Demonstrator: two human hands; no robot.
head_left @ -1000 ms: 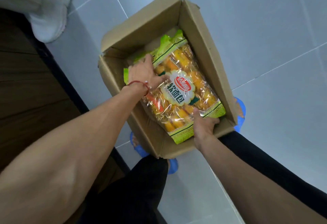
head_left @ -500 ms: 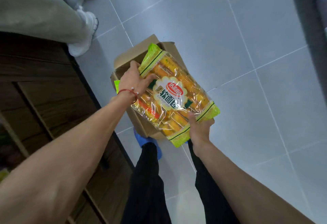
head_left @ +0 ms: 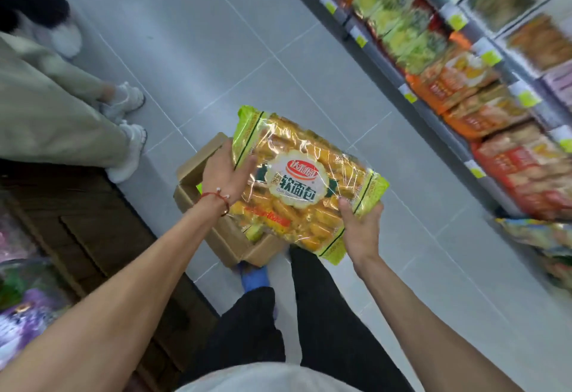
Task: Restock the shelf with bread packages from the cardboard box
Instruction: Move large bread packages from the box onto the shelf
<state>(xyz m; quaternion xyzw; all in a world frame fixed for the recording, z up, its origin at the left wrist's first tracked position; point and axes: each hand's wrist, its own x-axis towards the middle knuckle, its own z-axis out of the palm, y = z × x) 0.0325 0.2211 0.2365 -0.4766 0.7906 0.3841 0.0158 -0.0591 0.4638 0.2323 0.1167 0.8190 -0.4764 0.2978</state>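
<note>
A large clear bread package (head_left: pixel 305 181) with green ends and a white label hangs in the air above the open cardboard box (head_left: pixel 216 236) on the floor. My left hand (head_left: pixel 224 174) grips its far left edge, thumb on top. My right hand (head_left: pixel 360 227) grips the near right green end from below. More green packaging shows inside the box under the lifted package. The shelf (head_left: pixel 448 88) runs along the right, filled with rows of green, orange and red bread bags.
Another person in beige trousers and white shoes (head_left: pixel 127 131) stands at the left on the grey tiled floor. A dark wooden unit (head_left: pixel 77 221) with purple packages lies at the lower left. My legs and blue shoes (head_left: pixel 253 277) are behind the box.
The bread package has come up out of the box and moved higher and to the right, held by both hands. The view has risen and turned, bringing the shelf into sight.
</note>
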